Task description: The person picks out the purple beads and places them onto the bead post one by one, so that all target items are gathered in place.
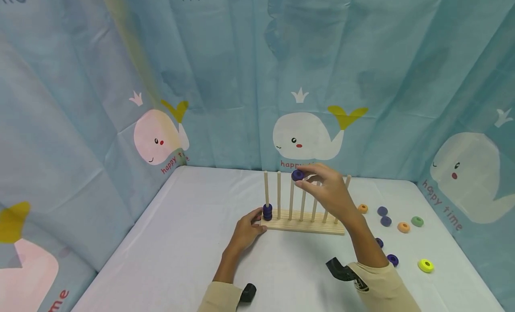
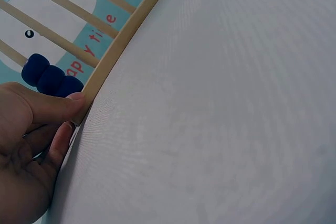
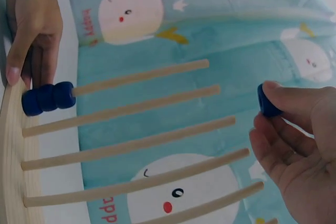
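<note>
A dark blue bead (image 1: 297, 175) is pinched in the right hand (image 1: 327, 189) near the tips of a wooden peg rack (image 1: 306, 227).
The bead is tilted, its hole showing to the head camera; the rack's long axis runs left to right, its right end slightly nearer the viewer, pegs pointing up, and the left hand (image 1: 245, 231) grips the left end of its base, beside three stacked blue beads (image 1: 267, 212) on the leftmost peg; the white tabletop (image 1: 201, 236) bears loose coloured beads (image 1: 425, 265) at right, and pale blue curtains (image 1: 225, 79) with printed whales (image 1: 303, 135) surround it.
</note>
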A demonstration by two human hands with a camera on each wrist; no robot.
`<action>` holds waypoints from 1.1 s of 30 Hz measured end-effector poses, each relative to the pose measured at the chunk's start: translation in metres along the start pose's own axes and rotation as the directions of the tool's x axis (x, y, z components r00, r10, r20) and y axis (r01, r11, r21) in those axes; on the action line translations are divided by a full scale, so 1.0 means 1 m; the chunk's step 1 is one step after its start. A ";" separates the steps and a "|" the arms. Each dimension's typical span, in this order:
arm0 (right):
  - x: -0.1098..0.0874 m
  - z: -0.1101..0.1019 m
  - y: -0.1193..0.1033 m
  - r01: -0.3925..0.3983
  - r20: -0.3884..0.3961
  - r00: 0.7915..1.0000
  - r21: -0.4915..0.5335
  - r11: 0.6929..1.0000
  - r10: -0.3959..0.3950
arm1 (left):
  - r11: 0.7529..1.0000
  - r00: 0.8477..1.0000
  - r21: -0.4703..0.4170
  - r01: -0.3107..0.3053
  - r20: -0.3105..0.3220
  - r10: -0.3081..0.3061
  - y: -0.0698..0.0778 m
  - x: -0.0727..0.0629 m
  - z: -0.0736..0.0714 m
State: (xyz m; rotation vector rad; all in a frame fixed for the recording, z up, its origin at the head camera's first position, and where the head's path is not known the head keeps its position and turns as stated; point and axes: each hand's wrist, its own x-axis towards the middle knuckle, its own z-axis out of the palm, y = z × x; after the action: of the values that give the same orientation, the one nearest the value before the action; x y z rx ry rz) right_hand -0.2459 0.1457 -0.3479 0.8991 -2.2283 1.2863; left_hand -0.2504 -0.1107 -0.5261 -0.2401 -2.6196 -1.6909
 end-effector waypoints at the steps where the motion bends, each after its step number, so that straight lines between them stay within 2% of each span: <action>1: 0.001 0.002 0.000 0.002 0.003 1.000 0.009 1.000 -0.002 | 1.000 1.000 0.002 -0.001 -0.001 0.001 0.000 0.000 0.000; 14: 0.014 0.022 -0.006 0.038 0.004 0.999 0.052 0.998 -0.039 | 1.000 1.000 -0.010 0.009 0.006 -0.009 -0.001 0.001 0.000; 22: 0.020 0.036 -0.009 0.051 -0.017 0.999 -0.029 0.998 -0.051 | 1.000 1.000 -0.010 -0.005 0.014 0.005 -0.001 0.001 -0.001; 33: 0.029 0.048 -0.012 0.007 0.007 1.000 -0.133 0.991 -0.006 | 1.000 1.000 -0.004 0.009 0.011 -0.009 -0.001 0.001 -0.001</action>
State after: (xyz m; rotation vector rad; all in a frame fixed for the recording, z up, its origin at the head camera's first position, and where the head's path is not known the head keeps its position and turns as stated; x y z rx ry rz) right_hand -0.2596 0.0897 -0.3458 0.8607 -2.2839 1.1178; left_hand -0.2520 -0.1123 -0.5265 -0.2380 -2.6290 -1.7033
